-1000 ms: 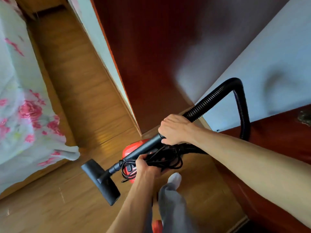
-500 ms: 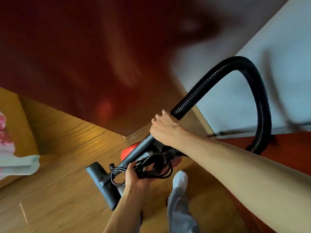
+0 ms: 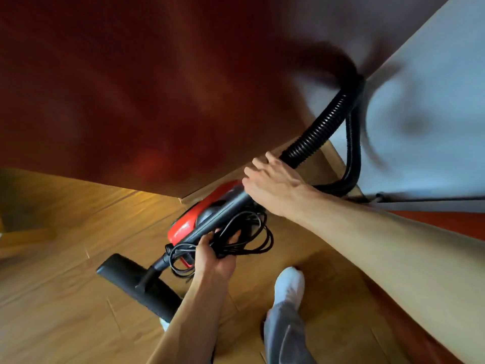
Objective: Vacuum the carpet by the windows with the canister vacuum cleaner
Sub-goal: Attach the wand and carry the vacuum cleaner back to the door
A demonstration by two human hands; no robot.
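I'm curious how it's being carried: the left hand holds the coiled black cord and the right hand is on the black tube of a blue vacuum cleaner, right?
Not quite: the head view shows the vacuum cleaner is red, not blue. The left hand does hold the coiled black cord, and the right hand is on the black tube.

L hand [image 3: 215, 261] grips cord [image 3: 252, 232], R hand [image 3: 273, 187] prob. wand [image 3: 223, 214]

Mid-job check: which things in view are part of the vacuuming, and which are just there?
Part of the job:
red canister
black hose
wand, gripped by the right hand
floor nozzle
coiled cord, held in the left hand

Just there:
wooden floor
dark red panel
pale wall
socked foot

No carpet is in view.
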